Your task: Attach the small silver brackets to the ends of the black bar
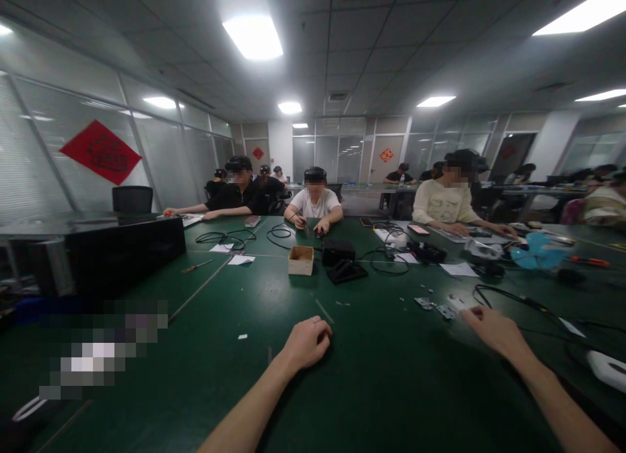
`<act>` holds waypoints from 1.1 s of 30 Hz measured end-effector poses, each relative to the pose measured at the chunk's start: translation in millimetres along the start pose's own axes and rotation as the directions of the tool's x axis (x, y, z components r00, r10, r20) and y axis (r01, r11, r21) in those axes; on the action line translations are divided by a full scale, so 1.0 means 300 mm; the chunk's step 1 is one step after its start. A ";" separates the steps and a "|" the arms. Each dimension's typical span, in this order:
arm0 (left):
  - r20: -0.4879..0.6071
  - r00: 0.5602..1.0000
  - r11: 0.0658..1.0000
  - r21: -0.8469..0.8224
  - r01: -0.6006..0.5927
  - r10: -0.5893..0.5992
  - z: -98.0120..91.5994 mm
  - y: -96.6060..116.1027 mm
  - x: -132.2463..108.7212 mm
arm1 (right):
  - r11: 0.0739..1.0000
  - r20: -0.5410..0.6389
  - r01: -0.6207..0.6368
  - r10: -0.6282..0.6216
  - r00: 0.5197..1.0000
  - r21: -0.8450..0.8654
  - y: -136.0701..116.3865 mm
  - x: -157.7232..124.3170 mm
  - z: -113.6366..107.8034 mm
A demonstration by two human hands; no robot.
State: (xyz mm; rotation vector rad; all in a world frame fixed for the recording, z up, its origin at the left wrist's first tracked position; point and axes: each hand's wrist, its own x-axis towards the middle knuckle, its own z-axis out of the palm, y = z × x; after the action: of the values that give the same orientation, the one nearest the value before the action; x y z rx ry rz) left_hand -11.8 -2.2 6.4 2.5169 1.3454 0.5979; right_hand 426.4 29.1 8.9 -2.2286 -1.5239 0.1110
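Observation:
My left hand (308, 342) rests on the green tabletop with its fingers curled in, and nothing shows in them. Farther right, my right hand (493, 329) is pinched at the edge of a small whitish part (458, 302), slightly blurred. Just left of those fingertips lie small silvery metal plates (446, 311) with holes, and another metal piece (424, 303). A few tiny bits are scattered behind them. Beyond my right hand a black cable (513, 298) curves over the table.
An open small box (300, 261) stands mid-table beside a black box (338, 251) and a black stand (346, 271). A blue fan blade (538, 251) lies right. A screwdriver (197, 266) lies left. A white device (607, 369) sits at the right edge. Co-workers sit opposite.

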 end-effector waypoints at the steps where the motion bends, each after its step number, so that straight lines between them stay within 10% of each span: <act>1: -0.005 1.000 1.000 -0.007 -0.003 0.003 0.000 0.001 0.000 | 0.999 0.040 0.030 -0.030 0.999 0.015 -0.045 -0.024 0.002; 6: -0.022 1.000 1.000 -0.027 0.005 -0.006 -0.004 0.007 0.001 | 0.929 0.195 0.310 -0.348 0.917 0.201 -0.316 -0.193 0.046; 13: 0.004 1.000 0.999 0.028 -0.028 0.028 -0.003 0.021 0.004 | 0.874 0.458 0.300 -0.461 0.761 0.382 -0.553 -0.419 0.114; 24: 0.026 0.991 0.982 0.135 -0.135 0.133 0.027 0.011 0.020 | 0.797 0.236 0.463 -0.572 0.786 0.387 -0.577 -0.457 0.141; 33: 0.055 0.989 0.982 0.121 -0.143 0.137 0.014 0.025 0.015 | 0.722 0.194 0.596 -0.679 0.708 0.352 -0.557 -0.430 0.204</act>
State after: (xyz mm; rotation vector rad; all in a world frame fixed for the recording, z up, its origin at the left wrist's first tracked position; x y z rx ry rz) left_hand -2.1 -2.6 6.6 2.7260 1.2332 0.4915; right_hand 212.1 -18.8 -3.0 -1.3973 -2.2311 0.4389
